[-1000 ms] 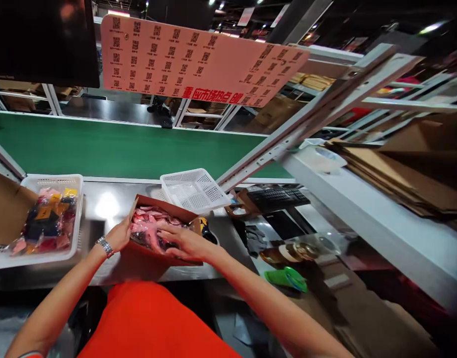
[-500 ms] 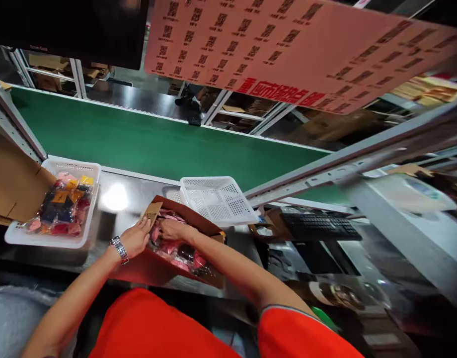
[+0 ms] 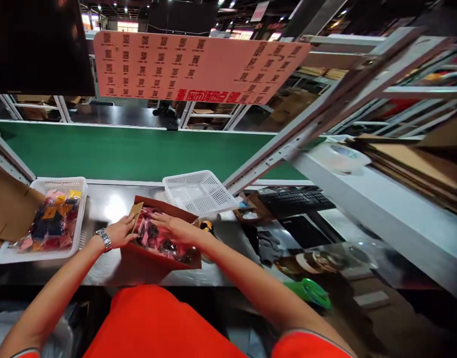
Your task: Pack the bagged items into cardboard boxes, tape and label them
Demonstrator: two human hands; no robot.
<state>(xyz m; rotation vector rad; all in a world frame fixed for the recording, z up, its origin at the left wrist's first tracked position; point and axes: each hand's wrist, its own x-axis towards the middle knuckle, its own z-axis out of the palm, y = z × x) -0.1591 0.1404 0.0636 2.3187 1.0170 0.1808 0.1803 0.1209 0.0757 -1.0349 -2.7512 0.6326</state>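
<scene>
A brown cardboard box point(image 3: 154, 261) stands on the metal table in front of me, its top uncovered. Clear plastic packets point(image 3: 150, 237) with pink and dark contents fill it. My left hand point(image 3: 120, 232), with a metal watch at the wrist, grips the left edge of the box by its small raised flap point(image 3: 136, 215). Over the packets lies my right hand point(image 3: 176, 229), its fingers stretched out and nothing seen in its grasp. Behind the box, a white perforated basket point(image 3: 202, 191) sits tilted, with nothing seen inside.
On the left, another white basket point(image 3: 81, 219) holds several colourful bagged items beside a cardboard sheet point(image 3: 8, 206). A green conveyor belt point(image 3: 139, 151) runs behind the table. A keyboard point(image 3: 295, 201), grey gloves point(image 3: 268, 246) and a tape roll point(image 3: 316, 293) lie rightward, below a white shelf point(image 3: 381, 214).
My right hand has come up from among the packets and its fingers have straightened across them. My left hand stays at the box's left edge. The camera view has tilted upward.
</scene>
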